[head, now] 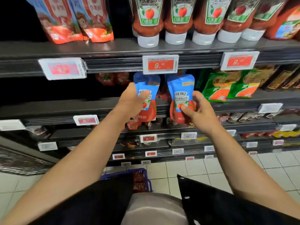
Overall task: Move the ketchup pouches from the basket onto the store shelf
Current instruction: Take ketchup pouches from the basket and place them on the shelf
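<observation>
Each of my hands holds a blue-and-red ketchup pouch upright in front of the second shelf (65,109). My left hand (134,101) grips the left pouch (148,111) by its middle, thumb across the label. My right hand (197,109) pinches the right pouch (181,88) at its lower half, thumb on the front. Both pouches sit just below the price tag (160,64) of the shelf above. Low down at the centre, the purple basket (148,181) stands on the floor with red pouches (138,177) inside, partly hidden by my dark clothing.
Upside-down ketchup bottles (148,21) and red pouches (78,20) fill the top shelf. Green packets (227,86) lie right of my hands on the second shelf. Dark space opens to the left of the pouches. Lower shelves hold small packets; white floor tiles (211,169) lie below.
</observation>
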